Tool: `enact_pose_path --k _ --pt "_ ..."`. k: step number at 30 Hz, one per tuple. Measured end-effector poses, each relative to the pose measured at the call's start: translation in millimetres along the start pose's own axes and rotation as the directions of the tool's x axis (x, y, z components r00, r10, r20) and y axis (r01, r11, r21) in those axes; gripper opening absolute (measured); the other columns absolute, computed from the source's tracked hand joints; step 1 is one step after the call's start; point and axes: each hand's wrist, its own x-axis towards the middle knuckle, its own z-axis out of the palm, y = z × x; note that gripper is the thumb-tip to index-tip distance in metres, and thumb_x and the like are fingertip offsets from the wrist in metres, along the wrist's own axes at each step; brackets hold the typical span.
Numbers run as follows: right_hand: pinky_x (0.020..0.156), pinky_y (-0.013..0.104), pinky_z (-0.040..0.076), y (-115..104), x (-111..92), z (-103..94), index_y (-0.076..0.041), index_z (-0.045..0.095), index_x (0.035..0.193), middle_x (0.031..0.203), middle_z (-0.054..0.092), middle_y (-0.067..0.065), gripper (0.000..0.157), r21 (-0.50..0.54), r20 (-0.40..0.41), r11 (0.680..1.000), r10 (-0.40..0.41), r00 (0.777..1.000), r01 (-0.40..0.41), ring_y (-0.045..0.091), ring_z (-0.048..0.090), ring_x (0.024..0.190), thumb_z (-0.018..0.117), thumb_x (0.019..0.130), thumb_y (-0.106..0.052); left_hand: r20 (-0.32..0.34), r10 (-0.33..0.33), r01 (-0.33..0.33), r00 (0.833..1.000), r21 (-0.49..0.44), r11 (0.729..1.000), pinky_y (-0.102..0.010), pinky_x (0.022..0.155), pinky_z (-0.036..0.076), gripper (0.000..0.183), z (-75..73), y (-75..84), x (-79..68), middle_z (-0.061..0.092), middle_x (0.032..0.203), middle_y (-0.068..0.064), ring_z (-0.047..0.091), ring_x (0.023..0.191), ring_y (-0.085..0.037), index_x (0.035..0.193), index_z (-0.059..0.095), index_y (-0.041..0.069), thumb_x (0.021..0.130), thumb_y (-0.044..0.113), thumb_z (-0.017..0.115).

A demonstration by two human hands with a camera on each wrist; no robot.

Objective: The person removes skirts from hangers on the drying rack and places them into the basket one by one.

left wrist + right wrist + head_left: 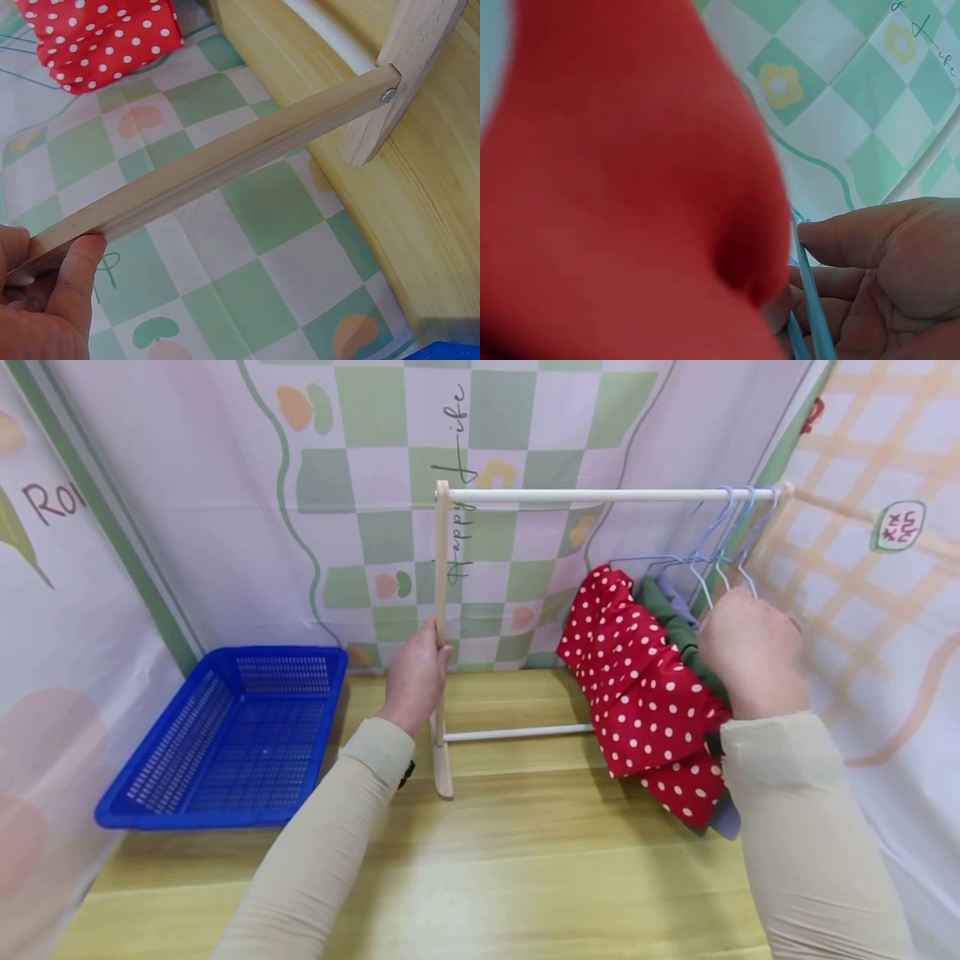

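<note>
In the head view a clothes rack has a wooden upright and a white top rail. My left hand grips that upright partway down, its thumb and fingers around the wood. At the rack's right end, several blue hangers hook over the rail. My right hand holds hanger wires between thumb and fingers. A red garment with white dots hangs at the front, tilted. Behind it show a dark green garment and a lavender one, both mostly hidden.
A blue plastic basket sits on the wooden table at the left. The rack's white lower bar runs just above the table. Patterned cloth walls the back and both sides.
</note>
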Motion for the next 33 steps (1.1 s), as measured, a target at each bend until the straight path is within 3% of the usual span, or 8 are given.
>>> enact_pose_path --k 7,15,24,29,33 --pt "0.078 0.061 0.039 -3 -1 -0.8 0.003 0.048 0.114 0.108 0.054 0.037 0.032 -0.001 0.003 1.0 0.008 1.0 -0.008 0.055 0.051 0.096 0.038 0.097 -0.022 0.01 -0.005 0.005 1.0 -0.021 1.0 -0.032 0.068 0.055 0.044 0.1 1.9 0.2 0.062 0.101 -0.005 0.062 0.081 -0.019 0.139 0.04 0.008 0.1 0.022 0.055" --pt "0.077 0.06 0.037 -8 -1 1.4 0.001 0.052 0.106 0.103 0.056 0.035 0.026 -0.02 -0.007 1.0 0.01 1.0 -0.011 0.053 0.053 0.091 0.039 0.096 -0.019 0.016 -0.018 0.019 1.0 -0.026 0.999 -0.032 0.069 0.055 0.045 -2.5 1.0 -0.6 0.062 0.102 -0.005 0.062 0.082 -0.019 0.14 0.039 0.008 0.101 0.024 0.053" --pt "0.073 0.059 0.037 -10 -4 0.8 0.0 0.05 0.11 0.104 0.054 0.036 0.026 -0.035 -0.019 0.999 0.013 1.0 -0.014 0.055 0.052 0.09 0.038 0.096 -0.019 0.012 -0.014 0.014 1.0 -0.025 1.0 -0.033 0.069 0.055 0.041 -2.3 1.2 -1.3 0.061 0.099 -0.004 0.062 0.082 -0.019 0.136 0.042 0.009 0.1 0.022 0.054" --pt "0.063 0.059 0.039 -12 -5 -0.1 0.002 0.049 0.113 0.104 0.051 0.036 0.029 -0.06 -0.02 0.998 -0.001 1.0 -0.001 0.056 0.047 0.091 0.039 0.096 -0.019 0.014 -0.013 0.014 1.0 -0.012 1.0 -0.032 0.068 0.055 0.041 -2.7 1.2 -0.6 0.061 0.099 -0.003 0.062 0.081 -0.018 0.137 0.042 0.01 0.1 0.024 0.053" --pt "0.071 0.068 0.038 -15 -7 -0.9 0.003 0.047 0.121 0.115 0.046 0.036 0.034 -0.057 -0.004 0.998 0.0 1.0 0.0 0.057 0.038 0.101 0.04 0.096 -0.018 0.019 -0.015 0.016 1.0 -0.012 1.0 -0.032 0.068 0.055 0.039 -2.5 1.2 -0.8 0.061 0.099 -0.003 0.061 0.081 -0.018 0.135 0.042 0.009 0.1 0.024 0.053"
